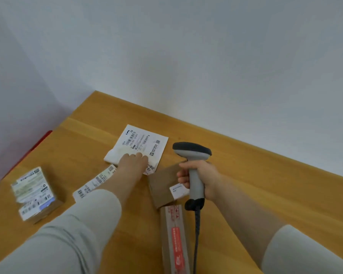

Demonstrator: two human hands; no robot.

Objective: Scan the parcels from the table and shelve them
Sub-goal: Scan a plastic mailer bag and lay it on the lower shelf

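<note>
A white flat parcel (141, 143) with a printed label lies on the wooden table (246, 175) near the back wall. My left hand (132, 165) rests on its near edge, fingertips laid over it; whether they grip is unclear. My right hand (198, 178) grips the handle of a grey barcode scanner (192, 153), whose dark head points left toward the white parcel. A small brown cardboard box (162, 186) sits just under the scanner. A long brown box with red tape (174, 240) lies in front of it.
A box covered in labels (35, 194) stands at the table's left. A thin white parcel with barcodes (93, 182) lies partly under my left forearm. The scanner's cable (196, 234) hangs down toward me. A red object (34, 149) shows past the table's left edge. White walls close the corner.
</note>
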